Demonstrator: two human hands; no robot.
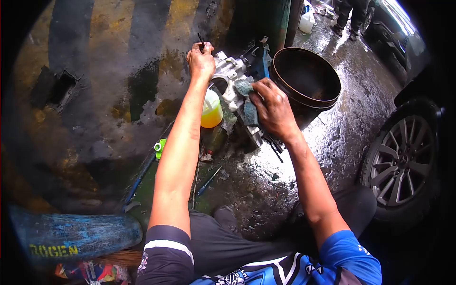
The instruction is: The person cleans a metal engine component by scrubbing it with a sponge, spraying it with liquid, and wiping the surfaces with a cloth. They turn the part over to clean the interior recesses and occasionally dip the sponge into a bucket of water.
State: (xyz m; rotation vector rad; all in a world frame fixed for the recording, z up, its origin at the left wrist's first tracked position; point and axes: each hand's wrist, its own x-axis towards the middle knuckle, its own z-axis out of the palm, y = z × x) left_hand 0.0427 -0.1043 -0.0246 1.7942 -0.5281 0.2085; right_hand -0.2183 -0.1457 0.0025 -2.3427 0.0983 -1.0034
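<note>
One black bucket (304, 78) beside metal part (228, 72)

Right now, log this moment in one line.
left hand: fist around thin dark tool, on metal housing | right hand: pressing rag on housing | beside: black bucket, yellow bottle

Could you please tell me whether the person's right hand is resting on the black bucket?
No, the right hand presses a blue-grey rag against the metal part, beside the black bucket.
</note>
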